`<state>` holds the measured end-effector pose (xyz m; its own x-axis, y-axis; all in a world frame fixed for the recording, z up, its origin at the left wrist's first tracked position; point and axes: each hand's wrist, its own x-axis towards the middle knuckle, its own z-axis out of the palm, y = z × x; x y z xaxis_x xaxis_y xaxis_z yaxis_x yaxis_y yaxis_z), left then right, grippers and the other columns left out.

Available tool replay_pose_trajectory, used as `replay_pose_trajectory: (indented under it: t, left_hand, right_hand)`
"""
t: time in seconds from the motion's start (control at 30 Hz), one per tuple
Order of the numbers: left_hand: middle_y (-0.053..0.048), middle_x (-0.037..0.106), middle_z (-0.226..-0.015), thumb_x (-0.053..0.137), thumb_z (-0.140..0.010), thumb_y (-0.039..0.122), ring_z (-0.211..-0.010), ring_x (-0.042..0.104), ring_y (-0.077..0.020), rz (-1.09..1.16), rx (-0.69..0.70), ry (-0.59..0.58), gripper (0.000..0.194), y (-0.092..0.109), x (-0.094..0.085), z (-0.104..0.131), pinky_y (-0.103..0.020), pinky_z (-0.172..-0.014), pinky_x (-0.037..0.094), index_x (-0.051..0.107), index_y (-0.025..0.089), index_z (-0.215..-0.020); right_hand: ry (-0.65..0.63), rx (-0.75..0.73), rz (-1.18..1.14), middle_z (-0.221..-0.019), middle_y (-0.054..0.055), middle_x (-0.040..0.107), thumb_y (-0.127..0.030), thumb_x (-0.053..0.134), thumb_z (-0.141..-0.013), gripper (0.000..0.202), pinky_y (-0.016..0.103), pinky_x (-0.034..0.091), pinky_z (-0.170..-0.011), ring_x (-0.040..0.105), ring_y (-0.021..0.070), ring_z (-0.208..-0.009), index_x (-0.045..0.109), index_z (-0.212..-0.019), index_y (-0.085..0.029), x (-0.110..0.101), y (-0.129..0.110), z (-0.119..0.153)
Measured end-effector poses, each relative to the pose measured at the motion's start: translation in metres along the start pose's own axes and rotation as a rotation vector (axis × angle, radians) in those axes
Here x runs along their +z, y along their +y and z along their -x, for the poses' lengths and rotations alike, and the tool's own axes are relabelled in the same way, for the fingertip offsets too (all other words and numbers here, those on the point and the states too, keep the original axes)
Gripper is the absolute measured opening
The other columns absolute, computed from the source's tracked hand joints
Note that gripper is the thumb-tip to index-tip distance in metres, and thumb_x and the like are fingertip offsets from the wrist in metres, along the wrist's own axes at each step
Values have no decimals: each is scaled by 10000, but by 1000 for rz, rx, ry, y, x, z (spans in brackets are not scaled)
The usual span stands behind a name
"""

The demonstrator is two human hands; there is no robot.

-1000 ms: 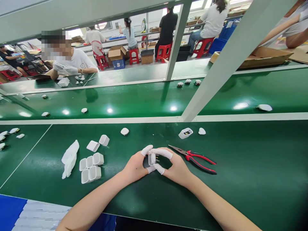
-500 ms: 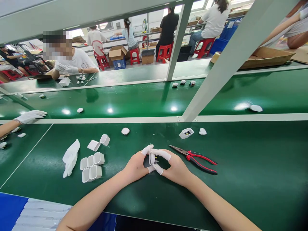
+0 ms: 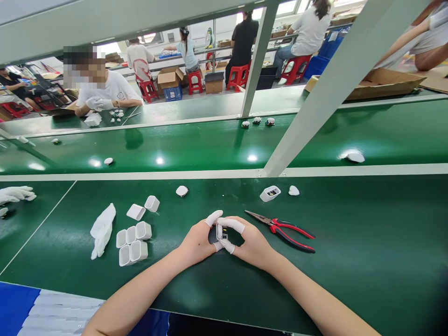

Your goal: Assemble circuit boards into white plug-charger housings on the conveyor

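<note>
Fingers, white-tipped, of the left hand and right hand: remotely, I see both gripping a white plastic casing with dark inner parts, left of the red-and-black long-nose pliers; white open-ended cups rest farther left of the pliers, on the green counter.

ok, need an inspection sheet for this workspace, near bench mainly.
Surface: green benchtop, pale line at left.
Job's things: white casing between the hands, dark insert visible; seven white housings at left.
Clutter: red-black pliers beside the right hand; limp white item left of housings.
Hands: left hand and right both on the casing.
Cables: nothing seen on benchtop.
Surroundings: green belt beyond; co-worker's gloved hand at left edge.
</note>
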<state>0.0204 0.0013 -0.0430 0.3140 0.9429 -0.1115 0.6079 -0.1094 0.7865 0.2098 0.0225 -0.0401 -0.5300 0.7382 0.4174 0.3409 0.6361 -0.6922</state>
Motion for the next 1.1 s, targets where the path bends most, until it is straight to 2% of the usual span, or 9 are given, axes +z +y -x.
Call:
replay_pose_trajectory:
  t: [0.53, 0.77, 0.9, 0.97, 1.1]
  left_hand:
    - [-40, 627, -1188, 657, -705, 233, -1004, 614, -216, 2, 18, 8, 788, -4, 2, -1, -380, -925, 502, 326, 255, -1420]
    - [-38, 634, -1168, 670, -731, 269, -1027, 611, -221, 10, 30, 9, 763, 1, 0, 0, -380, -921, 495, 324, 263, -1412]
    - [-35, 633, -1154, 678, -734, 276, -1029, 608, -222, 33, 27, 11, 762, 3, 1, 0, -380, -917, 489, 316, 279, -1405]
    - [-44, 624, -1152, 675, -733, 277, -1030, 601, -229, 24, 23, 17, 707, 3, 1, 0, -385, -912, 484, 363, 275, -1368]
    - [-27, 629, -1066, 658, -711, 214, -957, 595, -216, 14, 37, 24, 484, 4, 1, 0, -363, -848, 487, 499, 258, -1167]
  right_hand:
    - [-99, -5, -46, -1076, 53, 659, -123, 607, -775, 459, 353, 546, -848, 634, 193, -975, 531, -1205, -262, -3, 0, -2]
    - [5, 165, -209, -1125, 51, 668, -142, 600, -784, 408, 352, 534, -921, 647, 190, -1022, 550, -1178, -239, -3, -2, 2]
    - [34, 180, -236, -1164, 56, 650, -159, 604, -793, 401, 364, 517, -958, 627, 199, -1074, 538, -1180, -237, -7, -4, 1]
    - [-13, 177, -209, -1165, 44, 647, -141, 598, -787, 432, 366, 513, -962, 626, 193, -1068, 522, -1198, -253, -8, -4, 1]
    - [-119, 167, -133, -1165, 33, 643, -117, 586, -783, 511, 355, 527, -935, 628, 185, -1057, 483, -1255, -284, -7, -3, 2]
